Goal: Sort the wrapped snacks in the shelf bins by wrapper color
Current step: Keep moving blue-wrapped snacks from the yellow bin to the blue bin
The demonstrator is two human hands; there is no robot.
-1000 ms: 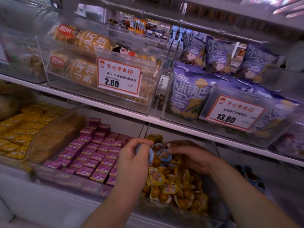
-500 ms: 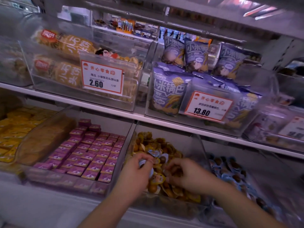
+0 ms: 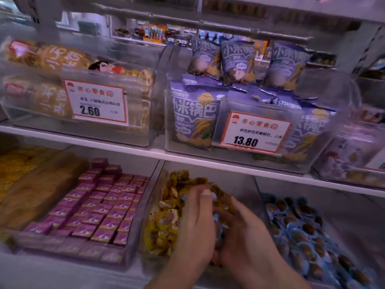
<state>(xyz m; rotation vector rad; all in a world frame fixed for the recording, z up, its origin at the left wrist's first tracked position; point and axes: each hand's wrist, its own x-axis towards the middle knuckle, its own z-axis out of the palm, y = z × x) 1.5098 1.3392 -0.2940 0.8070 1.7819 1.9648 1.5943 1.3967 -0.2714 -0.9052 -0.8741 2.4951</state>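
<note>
Both hands now deeper among round yellow-wrapped snacks, blue-wrapped glimpsed.

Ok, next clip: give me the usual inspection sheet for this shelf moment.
Surface: white lower shelf carrying clear bins side by side.
Job's things: yellow-wrapped snacks fill the middle bin; blue-wrapped snacks fill the bin to its right; a few blue wrappers show between the hands in the yellow bin.
Clutter: purple boxes in the left bin; upper shelf holds purple bags and price tags 2.60 and 13.80.
Grippers: left hand and right hand both in the yellow bin, fingers curled among the wrappers; exact hold blurred.
Cables: nothing seen.
Surroundings: store shelving behind, blurred.
</note>
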